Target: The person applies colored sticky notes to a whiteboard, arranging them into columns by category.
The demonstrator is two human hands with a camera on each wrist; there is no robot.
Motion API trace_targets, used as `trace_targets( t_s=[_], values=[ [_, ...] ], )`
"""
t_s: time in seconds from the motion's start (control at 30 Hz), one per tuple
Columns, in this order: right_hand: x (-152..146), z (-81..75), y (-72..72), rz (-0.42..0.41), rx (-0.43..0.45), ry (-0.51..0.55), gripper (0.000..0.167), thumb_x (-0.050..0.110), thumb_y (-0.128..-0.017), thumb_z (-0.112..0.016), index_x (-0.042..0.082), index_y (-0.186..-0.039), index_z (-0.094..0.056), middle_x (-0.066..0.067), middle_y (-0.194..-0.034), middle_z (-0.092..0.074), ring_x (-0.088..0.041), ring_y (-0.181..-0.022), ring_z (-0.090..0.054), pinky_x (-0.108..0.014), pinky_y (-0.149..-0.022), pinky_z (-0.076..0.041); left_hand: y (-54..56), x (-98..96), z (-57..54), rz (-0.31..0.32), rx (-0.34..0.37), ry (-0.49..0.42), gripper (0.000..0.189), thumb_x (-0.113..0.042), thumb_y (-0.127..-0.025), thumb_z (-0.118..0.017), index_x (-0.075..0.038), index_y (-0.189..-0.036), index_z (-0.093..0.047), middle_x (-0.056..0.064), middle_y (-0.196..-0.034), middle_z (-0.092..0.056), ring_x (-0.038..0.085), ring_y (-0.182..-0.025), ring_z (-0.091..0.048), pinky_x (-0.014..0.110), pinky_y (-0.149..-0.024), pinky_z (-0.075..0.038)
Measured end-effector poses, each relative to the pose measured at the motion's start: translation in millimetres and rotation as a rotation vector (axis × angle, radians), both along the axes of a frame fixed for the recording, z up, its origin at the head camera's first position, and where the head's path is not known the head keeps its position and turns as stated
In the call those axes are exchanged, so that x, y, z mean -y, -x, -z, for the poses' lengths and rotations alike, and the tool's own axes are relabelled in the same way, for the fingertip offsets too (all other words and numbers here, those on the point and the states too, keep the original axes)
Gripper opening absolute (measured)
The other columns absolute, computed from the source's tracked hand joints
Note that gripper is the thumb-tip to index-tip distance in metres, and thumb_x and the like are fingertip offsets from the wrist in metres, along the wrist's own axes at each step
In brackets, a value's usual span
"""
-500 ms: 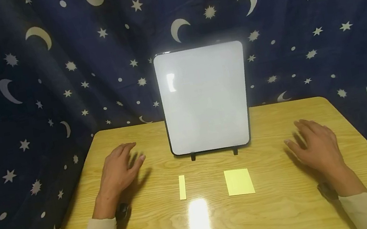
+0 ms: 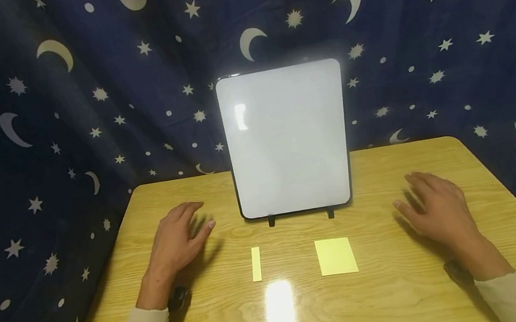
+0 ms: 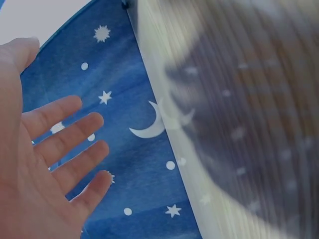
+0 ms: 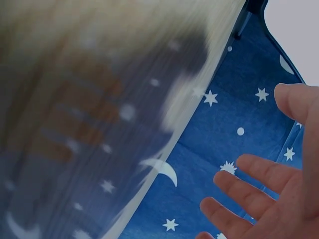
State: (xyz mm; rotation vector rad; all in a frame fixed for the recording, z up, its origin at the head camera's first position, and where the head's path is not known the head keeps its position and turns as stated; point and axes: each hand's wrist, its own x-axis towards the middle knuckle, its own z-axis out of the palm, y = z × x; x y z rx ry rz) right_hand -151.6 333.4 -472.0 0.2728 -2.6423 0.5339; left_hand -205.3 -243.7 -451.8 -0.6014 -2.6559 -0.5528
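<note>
We see a narrow yellow strip [image 2: 256, 264] and a yellow square [image 2: 336, 256] lying apart on the table [image 2: 391, 301], between our left hand [image 2: 174, 245] and right hand [image 2: 444, 211], both empty, loosely spread. Beyond the papers, a whiteboard [image 2: 290, 144] stands on black feet [image 2: 331, 212], hiding part of a starry curtain [image 2: 99, 114].
</note>
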Motion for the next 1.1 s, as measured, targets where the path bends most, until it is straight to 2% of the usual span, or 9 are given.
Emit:
trace_targets(
  t_s=[0.33, 0.7, 1.1],
  values=[
    [13, 1.0, -0.7, -0.038, -0.021, -0.008, 0.063, 0.031, -0.092, -0.078, -0.003, -0.142, -0.059, -0.03, -0.141, -0.058, -0.053, -0.13, -0.052, -0.072, -0.102, -0.034, -7.2, -15.6, -5.9, 0.032, 0.059, 0.02, 0.059, -0.049, -0.1, -0.07, -0.011, -0.145, -0.063, 0.014, -0.145, -0.063, 0.039, -0.137, -0.056, 0.062, -0.112, -0.043],
    [27, 0.3, -4.9, -0.07, -0.031, -0.013, 0.064, 0.03, -0.088, -0.082, -0.002, -0.139, -0.062, -0.028, -0.139, -0.061, -0.05, -0.129, -0.053, -0.071, -0.102, -0.036, -11.8, -29.3, -3.9, 0.055, 0.102, 0.029, 0.059, -0.053, -0.101, -0.067, -0.015, -0.146, -0.063, 0.01, -0.145, -0.064, 0.036, -0.138, -0.056, 0.059, -0.114, -0.042],
    [38, -0.1, -7.7, -0.089, 0.007, -0.031, 0.062, 0.029, -0.09, -0.081, -0.003, -0.139, -0.062, -0.027, -0.14, -0.06, -0.05, -0.132, -0.052, -0.071, -0.104, -0.036, -17.1, -40.0, -3.7, 0.116, 0.072, 0.027, 0.057, -0.051, -0.102, -0.067, -0.015, -0.146, -0.063, 0.008, -0.141, -0.066, 0.033, -0.133, -0.06, 0.058, -0.11, -0.046]
  ],
)
